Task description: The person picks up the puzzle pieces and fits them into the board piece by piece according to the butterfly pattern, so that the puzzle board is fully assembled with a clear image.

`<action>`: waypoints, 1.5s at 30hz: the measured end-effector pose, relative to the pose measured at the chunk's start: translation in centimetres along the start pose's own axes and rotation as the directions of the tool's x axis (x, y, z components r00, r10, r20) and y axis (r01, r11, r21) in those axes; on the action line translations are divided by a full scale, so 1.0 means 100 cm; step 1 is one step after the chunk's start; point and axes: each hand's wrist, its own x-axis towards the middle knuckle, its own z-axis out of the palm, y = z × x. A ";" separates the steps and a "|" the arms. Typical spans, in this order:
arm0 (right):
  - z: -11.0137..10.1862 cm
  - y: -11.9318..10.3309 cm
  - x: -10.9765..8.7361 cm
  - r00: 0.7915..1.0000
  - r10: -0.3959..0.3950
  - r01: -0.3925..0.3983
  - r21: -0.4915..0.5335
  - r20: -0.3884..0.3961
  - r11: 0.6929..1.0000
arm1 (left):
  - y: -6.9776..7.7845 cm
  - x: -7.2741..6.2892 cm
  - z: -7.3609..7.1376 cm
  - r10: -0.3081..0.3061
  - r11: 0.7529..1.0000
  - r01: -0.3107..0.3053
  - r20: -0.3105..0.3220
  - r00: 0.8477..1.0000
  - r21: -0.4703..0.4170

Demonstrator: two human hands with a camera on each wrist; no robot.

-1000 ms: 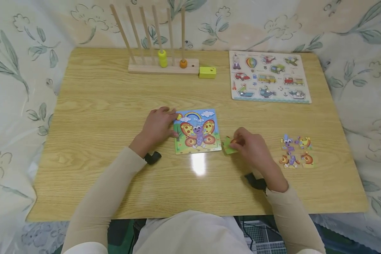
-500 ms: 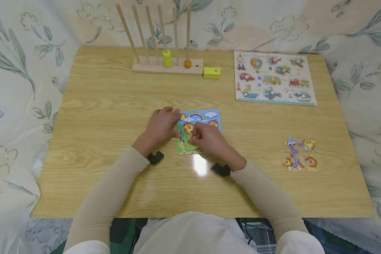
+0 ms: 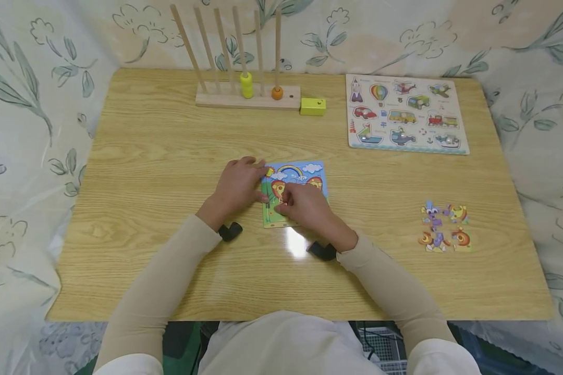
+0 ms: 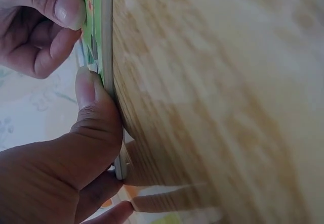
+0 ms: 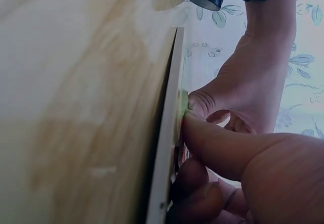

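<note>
A square butterfly jigsaw puzzle board point(image 3: 312, 170) lies on the table in the head view, its middle covered by a hand. My left hand point(image 3: 236, 185) holds it by its left edge, fingers at the upper corner and the thumb point(image 4: 98, 110) lower down, against the rim. Over the lower left of the picture, my right hand point(image 3: 307, 205) pinches a green puzzle piece point(image 4: 90, 11) close against the board. In the right wrist view the right thumb point(image 5: 223, 145) is right at the board's face, with the left hand beyond it. Most of the piece is hidden under the fingers.
Several loose butterfly pieces point(image 3: 435, 242) lie at the right of the table point(image 3: 192, 140). At the back stand a wooden peg rack point(image 3: 225, 101) with yellow and orange beads, a yellow-green block point(image 3: 313, 107) and a vehicle puzzle board point(image 3: 408, 114).
My right hand has moved left from beside the board to above its lower left, carrying the green piece, which now lies flatter to the board. The left hand keeps its place.
</note>
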 end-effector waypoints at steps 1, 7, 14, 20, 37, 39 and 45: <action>0.000 0.000 0.000 1.000 0.005 -0.005 0.000 0.002 1.000 | 0.000 0.000 0.000 0.000 1.000 0.000 0.002 1.000 -0.001; -0.002 0.000 0.000 1.000 0.020 -0.020 -0.007 0.014 1.000 | 0.003 0.001 -0.002 -0.004 1.000 0.004 0.006 1.000 0.002; 0.000 -0.003 -0.001 1.000 0.023 -0.022 -0.040 0.010 0.999 | 0.003 0.000 -0.003 -0.006 1.000 0.006 -0.001 1.000 -0.003; 0.006 -0.006 -0.003 1.000 -0.011 0.011 -0.082 0.000 0.997 | 0.002 -0.001 -0.002 -0.006 1.000 0.006 0.002 1.000 0.010; 0.003 0.002 -0.012 0.996 -0.089 0.090 0.013 -0.020 0.996 | 0.004 0.000 -0.003 -0.014 0.999 0.013 0.026 1.000 0.031; -0.009 0.011 -0.019 0.996 -0.078 0.079 0.032 -0.035 0.996 | 0.005 0.000 -0.003 -0.010 1.000 0.010 0.017 1.000 0.025; -0.069 0.066 -0.059 0.977 0.136 -0.132 0.036 -0.166 0.991 | 0.007 0.001 -0.003 0.002 1.000 -0.002 -0.001 1.000 0.014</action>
